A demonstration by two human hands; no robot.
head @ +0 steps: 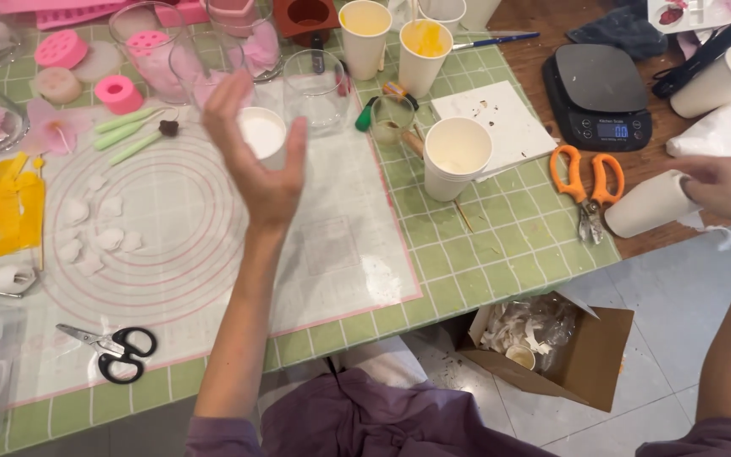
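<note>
At five o'clock on the floor we see an open brown cardboard box (581, 360) of white scraps. Our right hand (725, 188) at three o'clock has its fingers clenched around a white paper cup (649, 205) lying sideways, long axis pointing to nine o'clock, mouth hidden. Our left hand (260, 165) hangs released, fingers spread, over the surface (501, 245), partly covering a small white-filled cup (262, 134).
</note>
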